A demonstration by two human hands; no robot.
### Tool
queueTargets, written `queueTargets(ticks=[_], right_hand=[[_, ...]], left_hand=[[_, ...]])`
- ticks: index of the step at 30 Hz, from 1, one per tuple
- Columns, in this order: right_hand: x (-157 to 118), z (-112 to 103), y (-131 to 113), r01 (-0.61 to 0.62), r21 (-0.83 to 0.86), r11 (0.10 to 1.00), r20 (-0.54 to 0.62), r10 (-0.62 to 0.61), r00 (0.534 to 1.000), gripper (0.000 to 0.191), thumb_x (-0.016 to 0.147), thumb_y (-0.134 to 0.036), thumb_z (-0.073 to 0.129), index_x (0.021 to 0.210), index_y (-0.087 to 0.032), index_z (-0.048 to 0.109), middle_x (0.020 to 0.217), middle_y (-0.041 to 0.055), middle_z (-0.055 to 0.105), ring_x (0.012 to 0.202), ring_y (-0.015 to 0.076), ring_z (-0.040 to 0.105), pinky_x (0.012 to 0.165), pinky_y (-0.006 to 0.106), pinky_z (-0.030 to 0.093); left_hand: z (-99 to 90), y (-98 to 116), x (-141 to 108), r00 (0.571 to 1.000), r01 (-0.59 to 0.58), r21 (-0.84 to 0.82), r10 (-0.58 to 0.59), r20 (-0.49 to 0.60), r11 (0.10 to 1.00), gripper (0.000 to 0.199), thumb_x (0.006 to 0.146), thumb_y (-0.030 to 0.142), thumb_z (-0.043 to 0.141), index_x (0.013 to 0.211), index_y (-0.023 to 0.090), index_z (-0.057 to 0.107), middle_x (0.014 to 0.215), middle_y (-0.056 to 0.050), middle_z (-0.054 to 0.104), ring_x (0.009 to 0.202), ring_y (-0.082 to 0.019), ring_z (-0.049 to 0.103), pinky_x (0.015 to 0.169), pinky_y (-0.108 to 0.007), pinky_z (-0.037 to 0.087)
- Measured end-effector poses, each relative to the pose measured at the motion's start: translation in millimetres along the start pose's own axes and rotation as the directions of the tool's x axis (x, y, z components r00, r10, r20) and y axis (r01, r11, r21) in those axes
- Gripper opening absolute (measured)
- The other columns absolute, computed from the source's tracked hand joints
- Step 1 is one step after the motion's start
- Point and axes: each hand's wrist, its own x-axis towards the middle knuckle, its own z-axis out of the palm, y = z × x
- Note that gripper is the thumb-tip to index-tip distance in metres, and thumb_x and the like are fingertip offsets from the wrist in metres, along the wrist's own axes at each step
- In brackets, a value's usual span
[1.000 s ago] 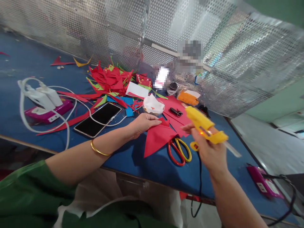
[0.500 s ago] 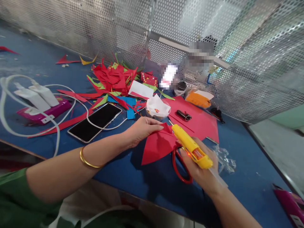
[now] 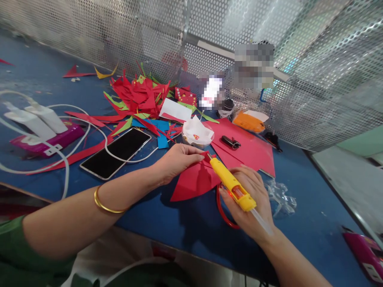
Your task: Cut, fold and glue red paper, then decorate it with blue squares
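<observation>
Between the thumb and fingers of my left hand (image 3: 179, 161) is the upper edge of a folded red paper piece (image 3: 194, 181). My right hand (image 3: 254, 199) is wrapped round a yellow glue gun (image 3: 229, 179), with a clear glue stick (image 3: 262, 221) coming out of its back end. The gun's metal tip points at the fold in the red paper, close to my left fingertips; whether it touches cannot be made out. Red-handled scissors (image 3: 223, 213) lie on the table, partly hidden by my right hand.
A phone (image 3: 116, 153) lies beside white cables and a purple power strip (image 3: 64, 137). Behind are red paper scraps (image 3: 140, 95), a bowl with white paper (image 3: 197, 133), red sheets (image 3: 248, 147), an orange packet (image 3: 248, 121) and crumpled clear plastic (image 3: 279, 197).
The glue gun has moved left, its tip now at the fold of the red paper. My right hand covers more of the scissors. The whole view has shifted slightly.
</observation>
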Motion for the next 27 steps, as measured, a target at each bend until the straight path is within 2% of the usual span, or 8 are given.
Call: queueTargets(ticks=[11, 17, 27], right_hand=[[-3.3, 3.2, 1.8, -0.039, 0.023, 0.999, 0.013, 0.039, 0.999, 0.013, 0.094, -0.033, 0.056, 0.087, -0.023, 0.057, 0.078, 0.0044, 0.064, 0.086, 0.0243, 0.063, 0.086, 0.043, 0.049], [-4.2, 3.1, 2.0, -0.033, 0.018, 0.999, 0.028, 0.033, 0.999, 0.012, 0.095, -0.032, 0.056, 0.087, -0.023, 0.054, 0.078, 0.0038, 0.061, 0.083, 0.0229, 0.060, 0.084, 0.042, 0.048], [-3.8, 2.8, 2.1, -0.027, 0.001, 1.000, 0.047, 0.027, 0.999, 0.016, 0.097, -0.033, 0.055, 0.085, -0.022, 0.051, 0.077, 0.0041, 0.060, 0.080, 0.0226, 0.058, 0.080, 0.040, 0.046]], left_hand=[[1.8, 2.7, -2.1, 1.000, 0.021, 0.032, -0.021, 0.010, 0.999, 0.014, 0.078, 0.016, 0.068, 0.081, 0.021, 0.081, 0.078, -0.005, 0.078, 0.067, -0.014, 0.068, 0.064, -0.024, 0.052], [3.3, 4.5, -3.5, 0.999, 0.042, 0.043, -0.043, 0.007, 0.998, 0.016, 0.079, 0.015, 0.066, 0.081, 0.021, 0.081, 0.080, -0.005, 0.079, 0.070, -0.015, 0.070, 0.068, -0.025, 0.053], [2.3, 3.0, -2.7, 0.999, 0.052, 0.014, -0.052, 0.008, 0.999, 0.014, 0.079, 0.015, 0.068, 0.080, 0.021, 0.080, 0.078, -0.005, 0.078, 0.067, -0.014, 0.069, 0.065, -0.024, 0.052]])
